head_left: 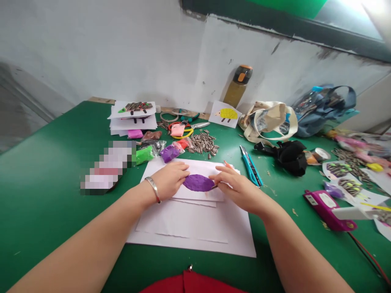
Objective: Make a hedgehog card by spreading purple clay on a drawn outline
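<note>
A flattened purple clay oval (198, 183) lies on the top sheet of a stack of white paper (195, 221). My left hand (171, 178) rests flat on the sheet, fingers stretched out, with fingertips against the oval's left end. At the opposite end, my right hand (233, 185) pinches a small, thin dark piece that looks like a sunflower seed (214, 186). Its tip meets the clay's right edge; the fingers partly hide it. Behind the paper are a pile of sunflower seeds (203, 143) and bags of purple clay (171, 152) and green clay (145, 155).
A blue utility knife (251, 167) lies right of the paper. Scissors (189, 129) and a yellow hedgehog picture (225, 114) are farther back. A bottle (238, 86) leans on the wall, beside a cloth bag (269, 122). A magenta glue gun-like device (328, 207) sits right.
</note>
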A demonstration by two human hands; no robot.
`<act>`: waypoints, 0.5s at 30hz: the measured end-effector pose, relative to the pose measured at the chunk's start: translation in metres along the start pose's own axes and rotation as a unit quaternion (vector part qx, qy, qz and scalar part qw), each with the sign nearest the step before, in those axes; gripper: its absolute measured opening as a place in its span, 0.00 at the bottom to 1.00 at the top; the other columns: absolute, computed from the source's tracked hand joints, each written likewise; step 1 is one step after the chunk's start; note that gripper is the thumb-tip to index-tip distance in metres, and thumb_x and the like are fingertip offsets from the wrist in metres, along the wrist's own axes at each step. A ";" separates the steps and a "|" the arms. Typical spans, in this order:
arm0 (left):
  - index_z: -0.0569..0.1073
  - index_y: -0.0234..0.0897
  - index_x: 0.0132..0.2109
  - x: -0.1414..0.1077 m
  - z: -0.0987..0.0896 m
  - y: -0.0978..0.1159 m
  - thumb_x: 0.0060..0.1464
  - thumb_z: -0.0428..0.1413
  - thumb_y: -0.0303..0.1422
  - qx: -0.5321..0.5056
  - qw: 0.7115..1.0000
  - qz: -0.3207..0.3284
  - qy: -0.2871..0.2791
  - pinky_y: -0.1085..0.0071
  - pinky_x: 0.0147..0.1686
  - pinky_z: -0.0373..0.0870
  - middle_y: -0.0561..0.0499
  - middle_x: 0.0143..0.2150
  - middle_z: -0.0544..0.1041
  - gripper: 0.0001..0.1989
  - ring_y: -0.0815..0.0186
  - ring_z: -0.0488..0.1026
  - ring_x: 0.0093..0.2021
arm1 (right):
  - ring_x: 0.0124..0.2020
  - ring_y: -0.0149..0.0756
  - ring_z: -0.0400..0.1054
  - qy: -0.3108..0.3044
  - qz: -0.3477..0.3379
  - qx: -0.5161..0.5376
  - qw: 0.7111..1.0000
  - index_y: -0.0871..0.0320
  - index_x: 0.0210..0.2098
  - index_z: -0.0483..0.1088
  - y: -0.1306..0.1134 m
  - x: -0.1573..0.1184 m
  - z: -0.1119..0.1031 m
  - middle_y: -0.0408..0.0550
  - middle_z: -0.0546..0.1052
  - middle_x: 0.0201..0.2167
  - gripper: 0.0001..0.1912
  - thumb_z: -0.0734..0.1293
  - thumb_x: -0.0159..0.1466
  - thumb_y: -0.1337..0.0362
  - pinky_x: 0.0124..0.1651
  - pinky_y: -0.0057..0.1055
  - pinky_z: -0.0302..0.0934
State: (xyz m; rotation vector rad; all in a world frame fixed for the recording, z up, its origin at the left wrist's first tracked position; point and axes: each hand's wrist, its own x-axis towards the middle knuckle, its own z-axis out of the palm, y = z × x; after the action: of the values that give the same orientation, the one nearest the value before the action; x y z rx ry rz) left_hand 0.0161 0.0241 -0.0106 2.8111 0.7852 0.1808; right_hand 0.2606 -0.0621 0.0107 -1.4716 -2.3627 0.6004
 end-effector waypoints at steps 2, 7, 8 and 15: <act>0.77 0.33 0.41 0.000 0.000 0.000 0.61 0.47 0.25 0.001 1.000 0.000 0.003 0.64 0.52 0.66 0.43 0.45 0.76 0.13 0.59 0.71 0.48 | 0.61 0.39 0.58 0.020 0.003 0.005 1.000 0.54 0.38 0.66 0.002 -0.003 0.000 0.45 0.74 0.43 0.11 0.55 0.68 0.71 0.68 0.50 0.41; 0.77 0.32 0.42 0.000 0.000 0.000 0.61 0.47 0.25 0.002 1.000 0.001 0.008 0.63 0.53 0.67 0.42 0.46 0.76 0.13 0.58 0.71 0.49 | 0.42 0.33 0.69 0.000 -0.026 -0.047 0.999 0.55 0.33 0.67 -0.001 -0.002 0.002 0.43 0.71 0.34 0.12 0.56 0.66 0.74 0.69 0.52 0.36; 0.77 0.32 0.42 0.000 0.001 0.000 0.61 0.47 0.25 0.001 1.000 0.001 0.007 0.62 0.53 0.67 0.42 0.47 0.76 0.13 0.58 0.71 0.49 | 0.42 0.34 0.68 -0.002 -0.028 -0.058 0.998 0.55 0.33 0.68 -0.002 -0.001 0.002 0.44 0.71 0.34 0.12 0.56 0.65 0.74 0.69 0.53 0.36; 0.76 0.33 0.48 0.000 0.004 -0.002 0.62 0.46 0.26 0.004 1.000 0.000 0.010 0.61 0.57 0.64 0.42 0.53 0.75 0.15 0.57 0.69 0.54 | 0.53 0.39 0.66 0.006 -0.006 -0.037 0.999 0.54 0.37 0.70 0.004 -0.007 -0.001 0.47 0.73 0.40 0.12 0.56 0.67 0.71 0.67 0.53 0.45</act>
State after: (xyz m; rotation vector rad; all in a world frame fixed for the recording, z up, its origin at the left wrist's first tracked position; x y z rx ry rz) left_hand 0.0154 0.0253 -0.0149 2.8207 0.7915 0.2059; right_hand 0.2672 -0.0670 0.0098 -1.4871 -2.4066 0.5065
